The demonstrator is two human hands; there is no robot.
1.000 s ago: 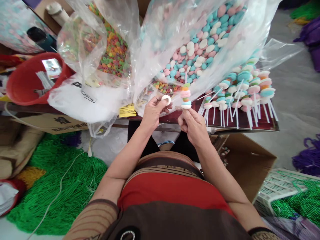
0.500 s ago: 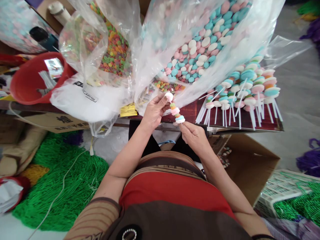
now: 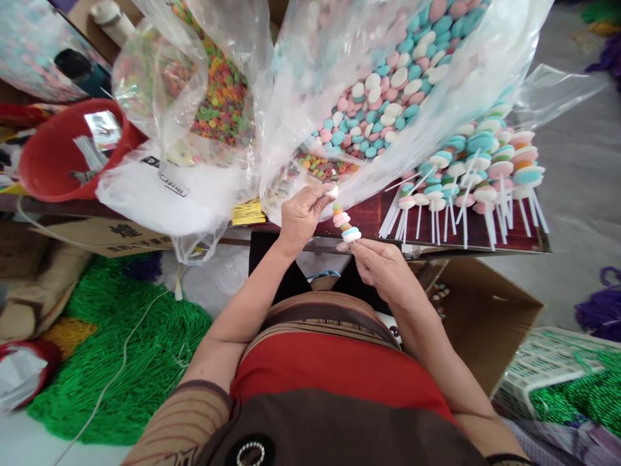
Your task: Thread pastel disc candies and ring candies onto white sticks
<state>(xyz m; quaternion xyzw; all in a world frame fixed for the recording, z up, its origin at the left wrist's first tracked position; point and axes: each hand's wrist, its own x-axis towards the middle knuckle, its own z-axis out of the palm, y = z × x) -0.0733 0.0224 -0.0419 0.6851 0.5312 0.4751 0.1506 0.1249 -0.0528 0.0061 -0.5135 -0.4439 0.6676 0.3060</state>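
Worktop (image 3: 372, 219) surface, glossy and dark red, shows in a narrow strip right of the candy skewer (image 3: 341, 219), which tilts leftward above the front edge. Right of that strip, finished candy sticks (image 3: 480, 142) crowd toward the front-right corner, their smooth white stems pointing at the edge. Behind the hands, a crinkled clear bag (image 3: 287, 129) slopes back, full of rounded, matte pink, blue and white sweets (image 3: 388, 116). Yellow strips (image 3: 249, 212) lie flat near the front edge, left of the left hand (image 3: 301, 217).

That hand is pinched, thumb against forefinger, on a white sweet (image 3: 332, 191) just beyond the skewer's tip; whether they touch, I cannot tell. The right hand (image 3: 383, 262) closes its fingertips around the skewer's lower end. One second ago the skewer stood upright, farther right; now it leans lower, toward the left hand.
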